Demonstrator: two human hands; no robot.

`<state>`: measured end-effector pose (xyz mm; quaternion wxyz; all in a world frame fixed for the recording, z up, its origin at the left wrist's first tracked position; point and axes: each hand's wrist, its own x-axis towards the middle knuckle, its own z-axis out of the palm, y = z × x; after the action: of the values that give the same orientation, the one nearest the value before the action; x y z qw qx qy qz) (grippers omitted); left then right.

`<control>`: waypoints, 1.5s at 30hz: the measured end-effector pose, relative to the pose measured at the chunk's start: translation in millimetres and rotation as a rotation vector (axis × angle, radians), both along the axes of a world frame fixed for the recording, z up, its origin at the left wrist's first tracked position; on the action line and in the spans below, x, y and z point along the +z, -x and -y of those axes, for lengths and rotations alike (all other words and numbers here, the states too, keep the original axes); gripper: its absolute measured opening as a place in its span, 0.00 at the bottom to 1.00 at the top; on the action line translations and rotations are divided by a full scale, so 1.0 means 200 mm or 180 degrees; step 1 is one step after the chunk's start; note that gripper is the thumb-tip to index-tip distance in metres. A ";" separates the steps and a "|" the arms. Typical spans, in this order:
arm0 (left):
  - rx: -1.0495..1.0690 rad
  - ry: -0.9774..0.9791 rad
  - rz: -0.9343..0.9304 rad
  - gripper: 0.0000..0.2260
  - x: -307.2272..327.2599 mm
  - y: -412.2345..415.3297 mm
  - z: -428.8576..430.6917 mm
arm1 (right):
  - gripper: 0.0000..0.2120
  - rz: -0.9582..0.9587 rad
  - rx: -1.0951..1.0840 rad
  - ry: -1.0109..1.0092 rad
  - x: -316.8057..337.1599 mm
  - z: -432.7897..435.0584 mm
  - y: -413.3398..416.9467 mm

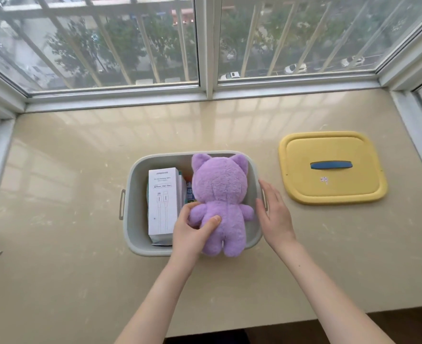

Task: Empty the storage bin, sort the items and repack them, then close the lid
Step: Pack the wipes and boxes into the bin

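While your left hand (192, 229) pinches the purple plush cat (218, 202) at its waist in the bin (135, 219) mid-worktop, right hand (273, 209) spread open on the right rim, it looks soft and light; grip the torso.

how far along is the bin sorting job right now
Early, by the look of it. Done: the yellow plastic lid with the blue handle is off, lying on the beige counter right of the grey plastic storage bin. In hand: the left hand grips the purple plush cat; the right hand rests at the bin's rim. Left: the white cable box and other items still inside, then sorting, repacking, closing.
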<state>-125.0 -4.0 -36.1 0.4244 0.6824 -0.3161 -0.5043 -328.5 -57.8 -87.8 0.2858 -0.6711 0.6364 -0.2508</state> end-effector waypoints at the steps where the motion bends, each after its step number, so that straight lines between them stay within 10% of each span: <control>1: -0.0044 -0.0018 0.0013 0.18 -0.02 0.02 0.01 | 0.23 0.0064 -0.0012 -0.0043 0.00 0.00 -0.01; 31: -0.0557 -0.0442 0.0901 0.25 -0.15 0.11 0.05 | 0.26 -0.0391 0.0117 0.0041 0.05 -0.04 -0.05; 45: -0.1059 0.1733 0.2825 0.20 0.82 -0.18 -0.24 | 0.22 -0.0527 -0.0025 0.0995 0.97 -0.46 -0.08</control>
<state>-88.9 44.9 128.3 0.3259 0.6360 -0.6877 -0.1282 -312.5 33.9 105.6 0.1237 -0.7232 0.6136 -0.2917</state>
